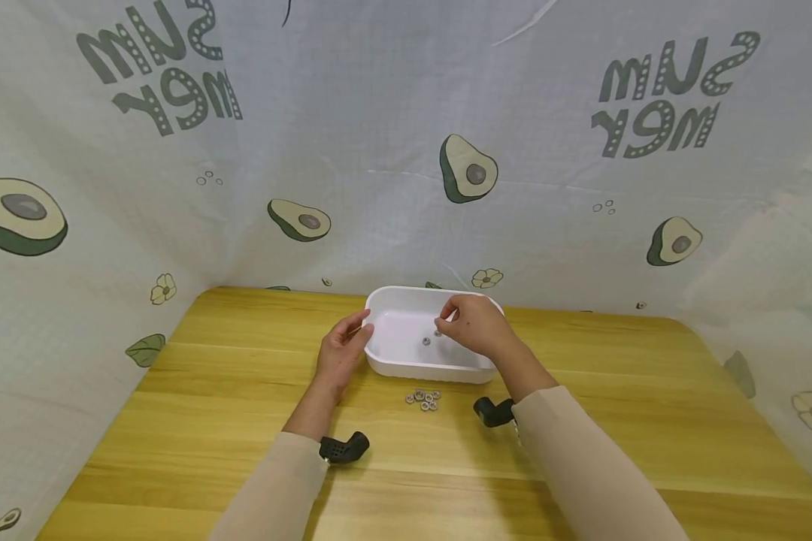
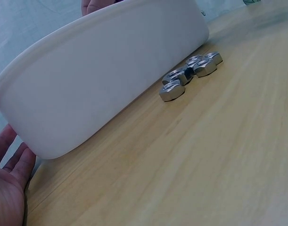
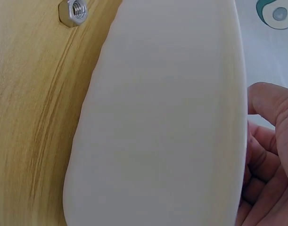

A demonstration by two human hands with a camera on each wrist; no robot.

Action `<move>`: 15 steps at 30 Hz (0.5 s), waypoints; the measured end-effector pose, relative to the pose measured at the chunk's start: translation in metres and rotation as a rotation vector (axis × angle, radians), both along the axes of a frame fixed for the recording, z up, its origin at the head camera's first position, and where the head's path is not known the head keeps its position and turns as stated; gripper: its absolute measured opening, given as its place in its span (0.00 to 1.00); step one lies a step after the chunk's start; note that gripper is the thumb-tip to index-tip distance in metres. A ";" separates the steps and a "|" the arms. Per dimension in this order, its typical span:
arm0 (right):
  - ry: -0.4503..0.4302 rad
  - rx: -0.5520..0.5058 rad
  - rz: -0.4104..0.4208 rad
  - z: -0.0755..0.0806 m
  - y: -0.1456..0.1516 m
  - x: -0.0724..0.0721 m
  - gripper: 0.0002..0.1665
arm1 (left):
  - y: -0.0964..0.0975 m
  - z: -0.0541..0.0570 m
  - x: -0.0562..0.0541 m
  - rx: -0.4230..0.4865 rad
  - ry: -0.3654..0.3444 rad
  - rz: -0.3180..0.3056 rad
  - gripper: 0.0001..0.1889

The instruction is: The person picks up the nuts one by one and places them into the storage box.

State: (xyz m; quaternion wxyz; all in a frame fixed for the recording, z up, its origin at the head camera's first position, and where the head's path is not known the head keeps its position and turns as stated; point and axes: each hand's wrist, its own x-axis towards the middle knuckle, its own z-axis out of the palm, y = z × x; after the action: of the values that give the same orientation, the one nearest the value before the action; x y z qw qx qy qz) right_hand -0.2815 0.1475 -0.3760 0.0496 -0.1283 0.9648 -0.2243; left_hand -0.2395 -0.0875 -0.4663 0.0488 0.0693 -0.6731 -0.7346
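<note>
A white plastic box point(image 1: 406, 371) with rounded corners stands on the wooden table. At its left end my left hand point(image 1: 339, 352) holds the rim, thumb at the edge and fingers along the outer wall. My right hand point(image 1: 477, 324) reaches over the right side, thumb and index finger curled toward each other inside the box. One hex nut point(image 1: 426, 341) lies on the box floor, and a second nut point(image 1: 437, 333) shows right below the right fingertips. The front wall hides those fingertips in the right wrist view; I cannot tell whether they hold a nut.
Several metal hex nuts point(image 2: 172, 90) lie in a loose cluster on the table point(image 1: 243, 406), close to the box's front wall. Behind the table hangs a pale cloth point(image 1: 379, 150) printed with avocados.
</note>
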 end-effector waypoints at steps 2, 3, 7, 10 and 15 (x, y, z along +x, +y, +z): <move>-0.001 0.001 -0.009 -0.001 0.000 0.000 0.12 | 0.000 0.000 0.000 0.000 -0.002 -0.002 0.21; -0.002 0.000 -0.010 -0.002 0.000 0.000 0.12 | 0.000 -0.001 0.000 -0.003 -0.002 -0.003 0.21; 0.007 -0.011 -0.007 -0.003 0.001 0.002 0.12 | -0.001 -0.002 0.000 -0.007 0.004 -0.002 0.22; 0.018 -0.015 -0.004 -0.004 0.001 0.004 0.12 | 0.000 -0.002 -0.001 -0.006 0.009 -0.001 0.21; 0.012 -0.029 -0.013 -0.007 0.001 0.010 0.11 | -0.001 -0.002 -0.001 0.003 0.011 -0.002 0.21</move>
State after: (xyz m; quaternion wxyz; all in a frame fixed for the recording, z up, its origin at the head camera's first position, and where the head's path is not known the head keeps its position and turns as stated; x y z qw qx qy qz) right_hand -0.2715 0.1480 -0.3829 0.0402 -0.1240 0.9625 -0.2378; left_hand -0.2406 -0.0881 -0.4688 0.0515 0.0648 -0.6718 -0.7361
